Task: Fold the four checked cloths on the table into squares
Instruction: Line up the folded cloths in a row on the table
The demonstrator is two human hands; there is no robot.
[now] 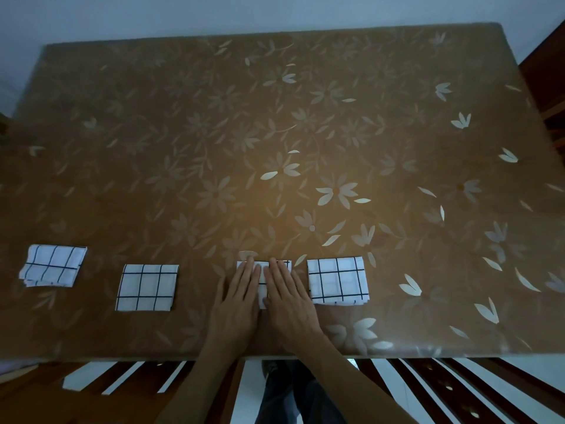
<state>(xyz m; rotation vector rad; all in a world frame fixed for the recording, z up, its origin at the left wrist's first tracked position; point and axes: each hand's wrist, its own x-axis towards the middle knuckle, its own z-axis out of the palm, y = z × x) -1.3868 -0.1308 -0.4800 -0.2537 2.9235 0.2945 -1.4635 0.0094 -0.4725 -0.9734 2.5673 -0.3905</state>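
Observation:
Four white cloths with dark checks lie in a row near the front edge of the table (275, 133). The far-left cloth (52, 265), the second cloth (146, 287) and the right cloth (337, 280) each lie folded into a square. The third cloth (263, 286) is mostly covered by my hands; only its top edge and a strip between them show. My left hand (238, 296) and my right hand (287, 293) lie flat on it side by side, fingers straight, pressing it down.
The table has a brown flowered cover under a clear sheet. Its front edge runs just below my wrists. Dark wooden chair slats (428, 387) stand in front of the table, with more dark wooden furniture (547, 81) at the right.

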